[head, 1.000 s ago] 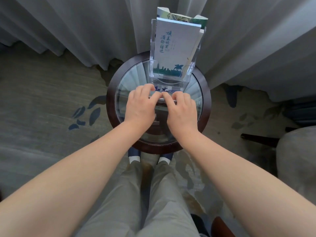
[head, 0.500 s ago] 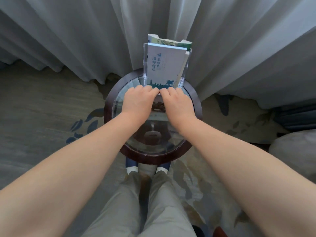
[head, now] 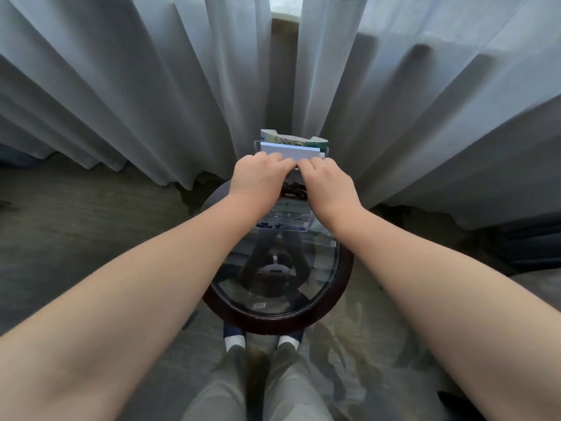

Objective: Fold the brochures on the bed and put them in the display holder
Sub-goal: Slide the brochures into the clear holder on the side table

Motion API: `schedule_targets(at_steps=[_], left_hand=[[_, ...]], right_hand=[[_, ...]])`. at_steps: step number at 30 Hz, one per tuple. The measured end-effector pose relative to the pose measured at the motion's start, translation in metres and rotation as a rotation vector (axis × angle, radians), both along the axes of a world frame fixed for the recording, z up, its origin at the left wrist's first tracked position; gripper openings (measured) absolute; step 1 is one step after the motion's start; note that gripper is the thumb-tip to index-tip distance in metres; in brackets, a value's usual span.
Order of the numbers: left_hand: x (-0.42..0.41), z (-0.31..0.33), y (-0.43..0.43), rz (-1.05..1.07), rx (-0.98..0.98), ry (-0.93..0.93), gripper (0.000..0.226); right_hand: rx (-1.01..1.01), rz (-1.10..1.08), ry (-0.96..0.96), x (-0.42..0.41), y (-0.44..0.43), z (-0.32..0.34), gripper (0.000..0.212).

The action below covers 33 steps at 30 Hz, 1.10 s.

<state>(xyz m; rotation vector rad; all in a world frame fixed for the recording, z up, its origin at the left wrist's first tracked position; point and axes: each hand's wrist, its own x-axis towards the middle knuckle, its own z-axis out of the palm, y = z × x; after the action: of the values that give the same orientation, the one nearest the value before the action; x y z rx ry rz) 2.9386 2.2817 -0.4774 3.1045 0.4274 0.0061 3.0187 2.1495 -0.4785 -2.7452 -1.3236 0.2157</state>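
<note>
A clear acrylic display holder (head: 285, 221) stands at the far side of a small round glass table (head: 273, 325). A folded white brochure (head: 291, 152) sits in its front pocket, and a green-printed brochure (head: 296, 141) stands behind it. My left hand (head: 258, 174) and my right hand (head: 326, 183) meet side by side on the holder's upper front. Their fingers curl onto the white brochure just below its top edge. The fingertips and most of the brochure's face are hidden behind my knuckles.
Long grey curtains (head: 121, 101) hang right behind the table and holder. Patterned carpet (head: 76, 238) surrounds the table. A grey upholstered seat (head: 537, 287) shows at the right edge. My legs and feet (head: 261, 344) stand against the table's near rim.
Both hands moved up from the holder's base to the top of the white brochure. The view tilted up, showing more curtain.
</note>
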Motion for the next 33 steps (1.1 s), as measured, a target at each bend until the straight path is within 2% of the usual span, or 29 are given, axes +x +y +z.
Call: schedule_targets(at_steps=[6, 14, 19, 23, 26, 33], left_hand=[[0.006, -0.023, -0.002, -0.002, -0.034, 0.064, 0.037], [0.016, -0.04, 0.005, -0.006, -0.064, 0.057, 0.035], [0.025, -0.037, 0.012, 0.023, -0.045, 0.02, 0.034], [0.036, -0.034, 0.019, 0.03, -0.066, -0.03, 0.036], [0.041, -0.03, 0.023, 0.026, -0.027, -0.027, 0.042], [0.042, -0.029, 0.027, 0.033, -0.013, -0.023, 0.04]], right_hand=[[-0.031, 0.04, 0.03, 0.004, -0.004, -0.023, 0.035], [-0.051, 0.055, 0.053, 0.016, 0.001, -0.038, 0.034], [-0.036, 0.053, 0.038, 0.031, 0.01, -0.036, 0.028], [-0.021, 0.052, 0.047, 0.043, 0.018, -0.028, 0.031], [-0.023, 0.07, 0.03, 0.049, 0.023, -0.024, 0.033], [-0.002, 0.092, 0.058, 0.054, 0.027, -0.024, 0.031]])
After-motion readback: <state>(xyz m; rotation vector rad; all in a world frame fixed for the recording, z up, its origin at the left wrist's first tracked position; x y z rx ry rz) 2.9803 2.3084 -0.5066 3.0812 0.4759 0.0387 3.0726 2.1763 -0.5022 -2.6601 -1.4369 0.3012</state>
